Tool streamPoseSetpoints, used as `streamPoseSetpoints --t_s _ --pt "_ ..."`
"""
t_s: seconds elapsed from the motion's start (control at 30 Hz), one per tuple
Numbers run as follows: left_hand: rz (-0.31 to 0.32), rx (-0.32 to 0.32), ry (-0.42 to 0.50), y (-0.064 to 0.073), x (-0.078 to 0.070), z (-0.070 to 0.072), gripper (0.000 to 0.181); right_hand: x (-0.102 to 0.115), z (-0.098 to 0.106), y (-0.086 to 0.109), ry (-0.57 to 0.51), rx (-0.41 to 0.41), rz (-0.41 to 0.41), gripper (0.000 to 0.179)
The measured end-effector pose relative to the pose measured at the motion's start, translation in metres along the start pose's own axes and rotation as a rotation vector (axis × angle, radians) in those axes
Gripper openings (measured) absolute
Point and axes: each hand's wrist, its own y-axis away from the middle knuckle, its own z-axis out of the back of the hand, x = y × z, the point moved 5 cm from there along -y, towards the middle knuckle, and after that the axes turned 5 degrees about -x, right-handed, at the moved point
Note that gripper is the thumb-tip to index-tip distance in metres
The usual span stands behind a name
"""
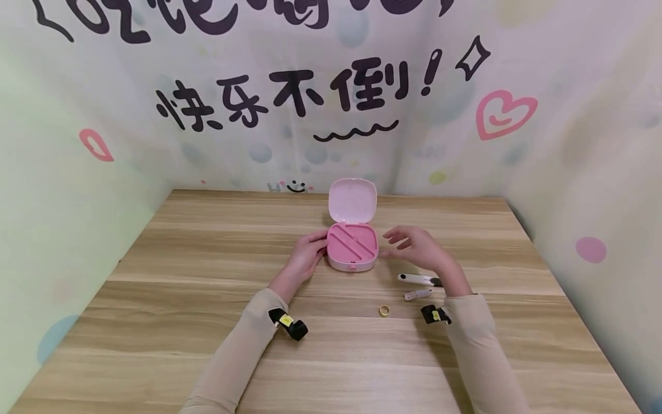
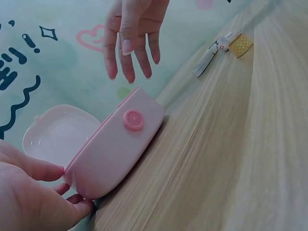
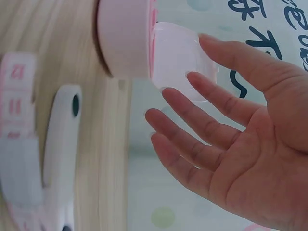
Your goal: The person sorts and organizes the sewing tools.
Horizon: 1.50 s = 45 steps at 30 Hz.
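A pink box (image 1: pixel 353 267) stands on the table with its lid (image 1: pixel 353 201) raised at the back. Diagonal ridges divide the pink inside, and a round clasp (image 2: pixel 134 120) sits on its front. My left hand (image 1: pixel 306 256) holds the box's left end, its thumb and fingers at the rim and lower edge in the left wrist view. Off the right side hovers my right hand (image 1: pixel 416 248), fingers spread and holding nothing. Below it lie a white-handled tool (image 3: pixel 62 154) and a folded strip with printed numbers (image 3: pixel 18 96), resembling a measuring tape.
Nearer the front lies a gold ring-shaped thing (image 1: pixel 384 311), dotted in the left wrist view. The wooden table (image 1: pixel 207 333) meets a printed cloth backdrop (image 1: pixel 248 155) behind the lid. Cloth also hangs along both sides.
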Motion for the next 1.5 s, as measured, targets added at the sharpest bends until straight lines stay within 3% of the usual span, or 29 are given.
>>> streamPoseSetpoints --t_s 0.43,0.67,1.07,1.5 --pt "-0.008 0.003 -0.005 0.004 -0.002 -0.002 0.043 -0.013 0.003 0.022 0.015 -0.016 0.04 0.028" --pt "-0.011 0.012 -0.017 0.002 -0.001 -0.003 0.043 -0.014 0.006 0.034 0.002 -0.042 0.108 0.02" --pt "-0.001 -0.001 -0.011 0.002 0.0 -0.005 0.043 -0.027 0.007 0.05 0.031 -0.035 0.077 0.017" --pt "0.0 -0.01 -0.006 0.003 -0.001 0.0 0.043 -0.035 0.005 0.056 -0.027 0.001 0.072 0.011"
